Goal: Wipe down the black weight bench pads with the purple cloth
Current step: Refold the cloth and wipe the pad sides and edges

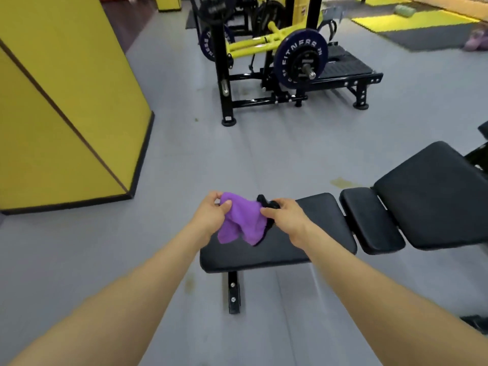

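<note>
Gym floor (171, 154), black bench pads (324, 220) below me.
Both hands pinch purple cloth (241, 220) above pad: L hand (214, 211) at one edge, R hand (284, 212) at other.

The purple cloth (241, 220) is seen to be a soft, fuzzy fabric with a matt nap, crumpled into loose folds. The bench pads (277, 241) are covered in black vinyl or leather-like upholstery, smooth, with a faint dull sheen along the rounded edges. The bench leg (233, 291) is made of black painted metal, fitted with bright metal bolts. The floor (169, 159) is laid with grey matt matting, slightly stained in places. The rack frame (224, 83) is finished in glossy black paint, with yellow painted bars. The weight plate (299, 58) looks dark and smooth, with a shiny metal sleeve at its centre.
</note>
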`<state>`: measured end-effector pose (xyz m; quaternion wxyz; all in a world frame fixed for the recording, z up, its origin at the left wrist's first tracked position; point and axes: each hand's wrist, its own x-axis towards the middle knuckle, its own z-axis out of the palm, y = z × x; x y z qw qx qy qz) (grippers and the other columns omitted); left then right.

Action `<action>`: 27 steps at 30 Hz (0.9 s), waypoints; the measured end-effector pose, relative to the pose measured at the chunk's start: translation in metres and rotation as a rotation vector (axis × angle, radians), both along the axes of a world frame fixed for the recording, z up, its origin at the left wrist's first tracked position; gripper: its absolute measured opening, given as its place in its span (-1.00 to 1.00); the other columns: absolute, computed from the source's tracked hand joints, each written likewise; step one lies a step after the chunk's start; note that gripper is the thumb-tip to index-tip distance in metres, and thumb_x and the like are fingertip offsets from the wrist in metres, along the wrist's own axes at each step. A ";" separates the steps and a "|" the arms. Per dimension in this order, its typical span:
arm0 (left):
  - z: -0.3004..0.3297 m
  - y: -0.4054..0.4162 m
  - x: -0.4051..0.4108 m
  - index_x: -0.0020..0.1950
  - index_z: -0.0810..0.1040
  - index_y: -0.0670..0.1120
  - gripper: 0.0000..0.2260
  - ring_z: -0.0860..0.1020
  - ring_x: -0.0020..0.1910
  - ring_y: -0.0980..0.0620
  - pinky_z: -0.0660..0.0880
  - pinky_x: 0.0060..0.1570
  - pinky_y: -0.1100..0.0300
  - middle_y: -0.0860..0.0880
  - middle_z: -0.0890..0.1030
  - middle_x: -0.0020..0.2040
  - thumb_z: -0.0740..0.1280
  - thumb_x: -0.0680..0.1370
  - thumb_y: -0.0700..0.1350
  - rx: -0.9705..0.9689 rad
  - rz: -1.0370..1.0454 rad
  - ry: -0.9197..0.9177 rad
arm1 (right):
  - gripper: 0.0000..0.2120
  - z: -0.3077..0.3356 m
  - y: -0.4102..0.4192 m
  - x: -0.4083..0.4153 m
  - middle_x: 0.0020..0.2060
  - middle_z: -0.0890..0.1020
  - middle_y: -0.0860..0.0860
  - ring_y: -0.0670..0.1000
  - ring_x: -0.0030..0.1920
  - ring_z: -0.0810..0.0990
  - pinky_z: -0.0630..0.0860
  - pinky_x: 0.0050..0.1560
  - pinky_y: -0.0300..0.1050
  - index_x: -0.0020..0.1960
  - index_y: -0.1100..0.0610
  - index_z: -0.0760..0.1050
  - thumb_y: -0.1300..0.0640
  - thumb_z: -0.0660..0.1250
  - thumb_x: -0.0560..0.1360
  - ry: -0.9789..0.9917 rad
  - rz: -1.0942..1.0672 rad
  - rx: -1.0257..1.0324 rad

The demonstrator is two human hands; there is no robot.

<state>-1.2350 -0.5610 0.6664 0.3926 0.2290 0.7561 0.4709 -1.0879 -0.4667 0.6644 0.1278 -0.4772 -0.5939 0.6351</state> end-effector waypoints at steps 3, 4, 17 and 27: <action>0.012 -0.017 -0.027 -0.02 0.39 -0.08 -0.93 0.50 -0.18 0.00 0.44 -0.22 0.18 -0.10 0.53 -0.06 0.16 0.62 -0.11 0.005 0.071 0.012 | -0.79 0.014 -0.011 -0.034 -0.13 0.56 0.10 0.05 -0.12 0.50 0.46 -0.05 -0.05 0.01 0.31 0.50 0.16 0.23 0.55 0.022 -0.014 -0.038; 0.014 -0.021 -0.037 -0.05 0.40 -0.07 -0.91 0.50 -0.15 -0.02 0.45 -0.18 0.15 -0.11 0.53 -0.06 0.16 0.63 -0.12 0.008 0.093 0.004 | -0.76 0.017 -0.015 -0.047 -0.08 0.58 0.12 0.07 -0.09 0.54 0.51 -0.01 0.00 0.08 0.32 0.49 0.16 0.20 0.57 0.060 -0.047 -0.093; -0.005 -0.078 -0.260 0.22 0.40 -0.03 -0.46 0.52 0.05 -0.12 0.51 -0.02 0.10 -0.15 0.49 0.14 0.44 0.35 -0.40 -0.092 0.007 0.054 | -0.34 -0.010 -0.061 -0.272 0.26 0.34 0.12 0.10 0.08 0.54 0.51 0.18 -0.05 0.28 0.11 0.45 0.32 0.55 0.23 -0.005 0.242 -0.054; -0.033 -0.030 -0.376 -0.13 0.53 -0.08 -0.83 0.42 -0.07 0.01 0.35 -0.12 0.22 -0.02 0.36 -0.02 0.48 0.37 -0.14 -0.290 -0.404 0.657 | -0.86 -0.041 -0.026 -0.370 0.00 0.32 0.07 0.07 0.06 0.37 0.43 0.06 -0.19 -0.03 0.14 0.61 0.21 0.40 0.41 -0.392 0.344 0.481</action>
